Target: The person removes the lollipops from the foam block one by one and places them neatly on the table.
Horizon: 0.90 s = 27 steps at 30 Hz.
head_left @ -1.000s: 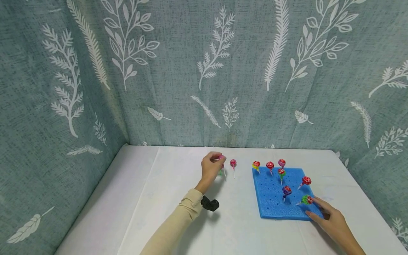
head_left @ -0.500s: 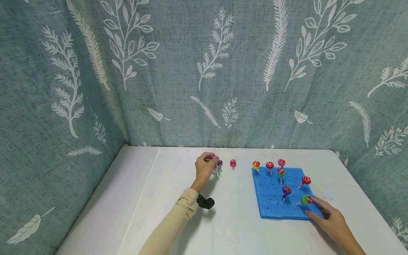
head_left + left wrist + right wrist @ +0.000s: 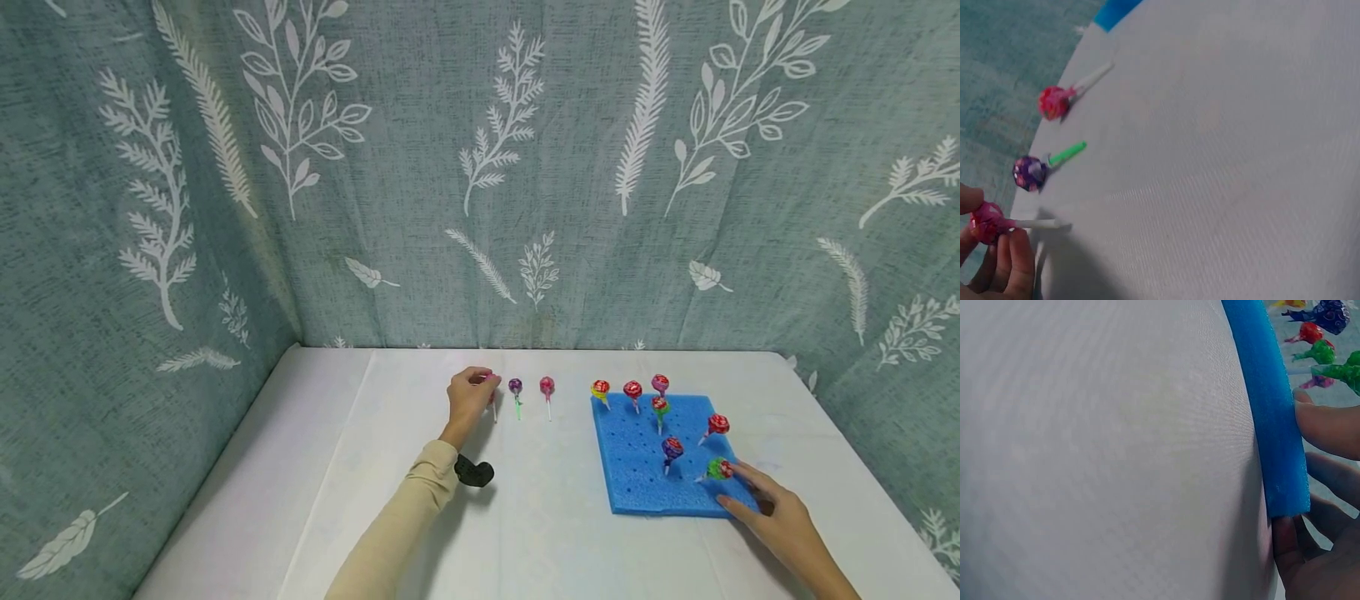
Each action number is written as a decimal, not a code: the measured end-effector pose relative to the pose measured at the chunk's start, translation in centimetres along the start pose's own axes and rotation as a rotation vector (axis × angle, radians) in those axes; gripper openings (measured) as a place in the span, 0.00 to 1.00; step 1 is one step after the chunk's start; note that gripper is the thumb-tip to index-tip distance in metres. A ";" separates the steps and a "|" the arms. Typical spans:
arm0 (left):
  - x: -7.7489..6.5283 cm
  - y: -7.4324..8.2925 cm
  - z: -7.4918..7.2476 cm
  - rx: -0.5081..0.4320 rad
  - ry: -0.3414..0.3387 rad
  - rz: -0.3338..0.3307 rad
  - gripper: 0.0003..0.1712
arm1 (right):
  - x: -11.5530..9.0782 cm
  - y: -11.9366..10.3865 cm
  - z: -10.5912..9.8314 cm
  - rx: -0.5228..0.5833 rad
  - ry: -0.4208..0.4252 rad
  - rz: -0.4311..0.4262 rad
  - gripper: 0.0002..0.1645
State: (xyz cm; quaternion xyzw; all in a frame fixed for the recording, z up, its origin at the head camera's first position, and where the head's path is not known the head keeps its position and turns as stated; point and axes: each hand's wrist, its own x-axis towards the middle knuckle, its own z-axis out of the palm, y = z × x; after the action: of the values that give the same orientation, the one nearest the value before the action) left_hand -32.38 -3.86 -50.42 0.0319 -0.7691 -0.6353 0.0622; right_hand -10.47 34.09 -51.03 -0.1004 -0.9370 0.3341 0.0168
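Note:
At the back of the table my left hand (image 3: 467, 407) pinches a pink-wrapped lollipop (image 3: 987, 222) by its candy head, between thumb and fingers. Its white stick points towards me, close over the white tabletop. To its right lie a purple lollipop (image 3: 515, 387) with a green stick and a pink-red lollipop (image 3: 547, 386) with a white stick. My right hand (image 3: 780, 521) grips the near right corner of a blue foam board (image 3: 637, 483), thumb on top and fingers round the side. A green-and-red lollipop (image 3: 719, 469) leans from the board beside those fingers.
Several more lollipops stand in the holed board, among them a yellow-and-red lollipop (image 3: 601, 389) at its far left corner and a dark blue lollipop (image 3: 672, 448) nearer the middle. A patterned curtain (image 3: 420, 208) hangs behind the table (image 3: 555, 533) and along its sides.
My left hand has moved left with the pink lollipop, so the purple lollipop it partly covered is now in full view. My right hand has stayed at the board's corner.

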 end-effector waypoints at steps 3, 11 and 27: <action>0.1 -0.1 0.0 0.014 -0.022 -0.015 0.10 | -0.1 0.1 -0.1 -0.003 0.002 -0.001 0.43; 0.6 0.1 0.3 0.137 -0.031 -0.010 0.09 | 0.1 0.1 -0.1 0.010 -0.012 0.011 0.44; 0.6 0.3 0.8 0.333 -0.009 0.054 0.10 | 0.0 0.1 -0.2 -0.004 0.032 -0.039 0.42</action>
State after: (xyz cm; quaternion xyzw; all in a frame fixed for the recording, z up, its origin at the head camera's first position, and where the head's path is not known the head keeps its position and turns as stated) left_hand -33.06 -3.14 -50.22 0.0182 -0.8647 -0.4971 0.0698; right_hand -10.46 34.26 -50.96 -0.0874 -0.9391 0.3302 0.0379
